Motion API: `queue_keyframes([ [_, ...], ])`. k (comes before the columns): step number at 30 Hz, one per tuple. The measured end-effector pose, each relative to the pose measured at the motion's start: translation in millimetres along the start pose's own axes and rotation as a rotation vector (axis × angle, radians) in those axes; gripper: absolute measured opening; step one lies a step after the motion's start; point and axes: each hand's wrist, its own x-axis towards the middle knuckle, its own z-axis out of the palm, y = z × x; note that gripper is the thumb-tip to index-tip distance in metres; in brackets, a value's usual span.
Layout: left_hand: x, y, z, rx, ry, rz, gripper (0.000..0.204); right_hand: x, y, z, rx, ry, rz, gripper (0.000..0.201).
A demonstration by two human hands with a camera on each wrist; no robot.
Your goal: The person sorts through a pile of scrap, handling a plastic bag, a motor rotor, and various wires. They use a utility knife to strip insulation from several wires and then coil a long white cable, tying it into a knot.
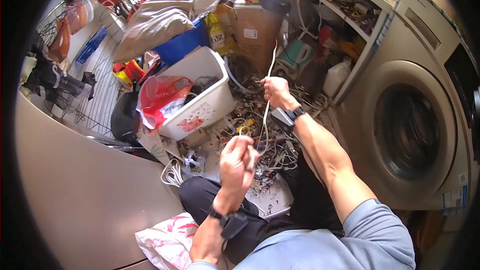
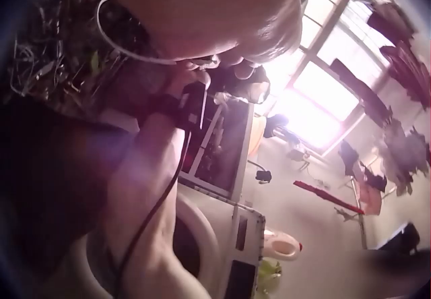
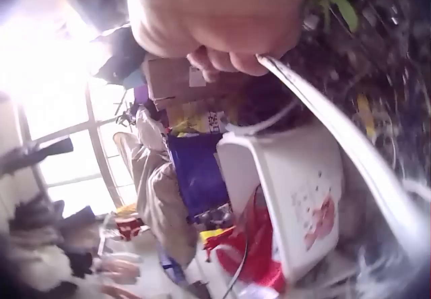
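A white cable runs between the two hands in the head view. My right hand grips it in a curled fist, and the cable's free end with a reddish tip stands up above that fist. Lower and nearer the body, my left hand has its fingers curled round another part of the cable; this hand is slightly blurred. A small loop sticks up over its knuckles. Up close in the right wrist view, the cable leaves the fist towards the lower right. A thin curve of cable reaches the left hand in the left wrist view.
Tangled wires and scraps cover the floor in front of the knees. A white bin holding a red bag stands left of the hands, a washing machine on the right. A bundled white cable lies by the left knee.
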Motion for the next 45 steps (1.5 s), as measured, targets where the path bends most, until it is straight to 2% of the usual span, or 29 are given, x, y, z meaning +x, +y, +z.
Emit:
queue_keyframes([
  [1,-21,6,2,-0.007,0.036,-0.01,0.027,1,-3,-8,-0.05,0.109,-0.064,0.016],
  [2,-38,13,0,-0.007,0.036,-0.027,0.027,17,-4,-29,0.068,0.017,-0.037,0.012],
  [3,-58,19,-2,-0.015,0.047,-0.033,0.028,25,-14,-39,0.027,0.002,0.075,0.013],
  [5,-104,34,-2,0.027,0.031,-0.029,0.027,30,-15,-56,-0.101,0.168,-0.181,0.016],
  [7,-145,51,-7,0.022,0.099,-0.041,0.026,82,-24,-132,0.22,-0.151,-0.059,0.021],
  [9,-179,71,-16,0.113,0.093,0.057,0.024,86,-44,-143,-0.081,0.187,-0.129,0.024],
  [11,-210,102,-26,0.134,0.234,0.237,0.027,102,-63,-168,-0.04,0.321,-0.027,0.022],
  [13,-213,112,-33,0.147,0.248,0.255,0.026,65,-70,-139,-0.229,0.498,-0.16,0.018],
  [14,-214,115,-36,0.153,0.245,0.277,0.026,67,-69,-134,-0.139,0.449,-0.091,0.02],
  [15,-206,121,-35,0.157,0.252,0.282,0.026,65,-68,-130,-0.139,0.441,-0.086,0.02],
  [17,-175,140,-25,-0.236,0.031,0.459,0.023,53,-66,-111,-0.189,0.258,-0.086,0.025],
  [18,-158,144,-21,-0.297,-0.024,0.471,0.022,52,-65,-99,-0.186,0.241,-0.084,0.025],
  [19,-138,147,-19,-0.359,-0.081,0.48,0.02,52,-66,-89,-0.076,0.165,-0.124,0.029],
  [21,-100,148,-9,-0.455,-0.153,0.412,0.02,47,-67,-75,0.143,0.024,-0.194,0.049],
  [23,-61,149,4,-0.48,-0.236,0.391,0.021,17,-62,-55,0.044,-0.063,0.004,0.076],
  [24,-45,148,15,-0.501,-0.257,0.364,0.022,14,-46,-56,-0.152,-0.192,0.057,0.09],
  [25,-29,145,27,-0.521,-0.283,0.341,0.022,-3,-31,-44,-0.233,-0.218,0.128,0.095],
  [27,-1,137,44,-0.504,-0.294,0.327,0.024,-7,-1,-31,-0.176,-0.431,0.285,0.095],
  [29,23,126,49,-0.503,-0.335,0.319,0.026,-51,18,-9,-0.25,-0.533,0.278,0.091],
  [33,54,115,48,-0.549,-0.341,0.251,0.027,-100,82,10,-0.423,-0.696,0.481,0.082],
  [36,61,113,50,-0.567,-0.283,0.241,0.026,-127,116,28,-0.379,-0.662,0.557,0.076],
  [39,61,113,52,-0.572,-0.254,0.24,0.027,-129,130,32,-0.289,-0.644,0.444,0.053],
  [40,61,113,51,-0.57,-0.291,0.242,0.028,-121,141,29,-0.288,-0.644,0.446,0.053],
  [42,60,115,54,-0.565,-0.332,0.241,0.028,-107,150,26,-0.202,-0.62,0.419,0.034],
  [43,58,116,57,-0.551,-0.333,0.249,0.029,-105,149,23,-0.198,-0.62,0.418,0.034],
  [45,54,121,61,-0.536,-0.336,0.256,0.029,-103,141,16,-0.44,-0.423,0.22,0.028],
])
